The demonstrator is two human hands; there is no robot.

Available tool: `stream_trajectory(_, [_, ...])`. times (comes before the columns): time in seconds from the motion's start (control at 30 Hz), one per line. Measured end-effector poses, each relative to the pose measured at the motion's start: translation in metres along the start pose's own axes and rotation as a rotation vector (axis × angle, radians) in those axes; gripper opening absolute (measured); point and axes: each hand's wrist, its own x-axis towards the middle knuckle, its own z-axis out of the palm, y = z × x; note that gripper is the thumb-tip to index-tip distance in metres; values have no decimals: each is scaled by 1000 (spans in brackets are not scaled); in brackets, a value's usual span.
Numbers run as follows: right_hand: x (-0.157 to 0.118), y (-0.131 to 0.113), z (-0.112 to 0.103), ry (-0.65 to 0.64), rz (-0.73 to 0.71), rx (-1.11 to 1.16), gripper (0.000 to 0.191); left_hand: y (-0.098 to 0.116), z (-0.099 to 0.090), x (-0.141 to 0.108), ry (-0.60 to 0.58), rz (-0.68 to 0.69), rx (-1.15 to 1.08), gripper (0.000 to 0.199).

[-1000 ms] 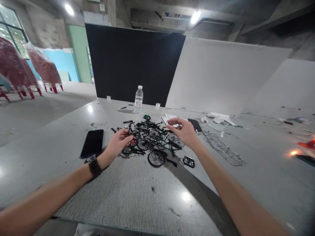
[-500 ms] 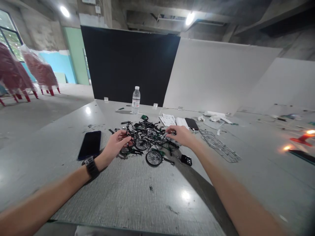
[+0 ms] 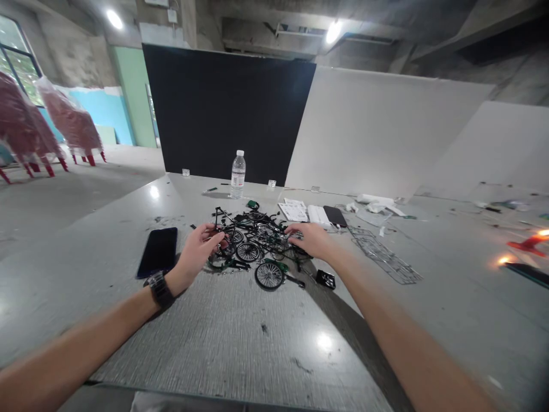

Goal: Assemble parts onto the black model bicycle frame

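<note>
A pile of small black and green model bicycle parts lies in the middle of the table, with spoked wheels among them. At the pile's left side, my left hand has its thumb and fingers closed around a thin black model bicycle frame, part of which sticks up above the fingers. My right hand reaches into the right side of the pile with fingers bent downward and together; what lies between its fingertips is hidden. Nearest me, a spoked wheel lies flat beside a small black part.
A phone lies left of the pile. Behind it stand a water bottle and a black panel. Printed sheets, a white power bank and a grey sprue frame lie to the right.
My left hand has shifted slightly left with the black frame, which has tilted a little. My right hand has moved slightly left over the pile's right side.
</note>
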Motion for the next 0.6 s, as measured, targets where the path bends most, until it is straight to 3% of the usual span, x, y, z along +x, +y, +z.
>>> stream_trajectory(0.13, [0,-9,-5,1,-49,42,20,-1,-2,3,58,50,-16,38])
stream_trajectory(0.27, [-1,-20,-5,-88,-106,60,11,-1,-3,4,80,46,-18,38])
stream_trajectory(0.6, [2,-30,7,-35,-27,-15,17,-3,-2,3,93,60,-27,36])
